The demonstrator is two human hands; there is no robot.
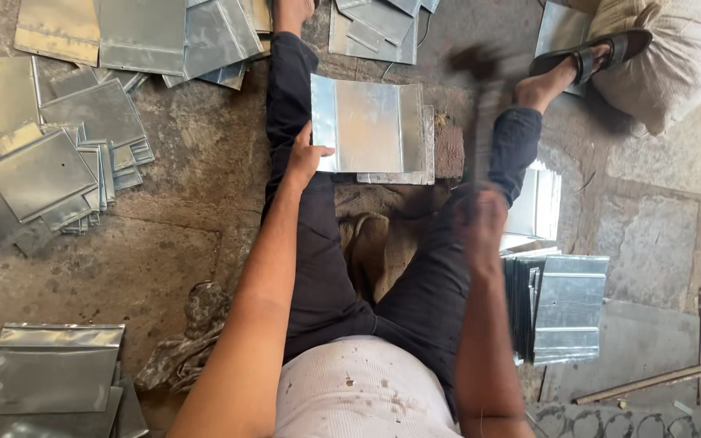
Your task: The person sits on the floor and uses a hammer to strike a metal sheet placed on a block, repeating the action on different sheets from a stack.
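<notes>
left hand (306,156): fingers pressed flat on left edge of metal sheet (368,126), pinning it, not wrapped around it
metal sheet: upper centre of frame, between the legs, lying on a block (448,146) so its folded edge has backing
right hand (480,221): fist clenched on hammer (480,89), centre right; blurred, mid-swing
hammer: head raised just right of the sheet, blur hides detail
upright stack (557,308): folded sheets right of the right hand, near it
loose sheets (50,174): left of frame, well apart
flat pile (46,377): lower left corner
sack (667,57): upper right, by sandalled foot (578,65)
</notes>
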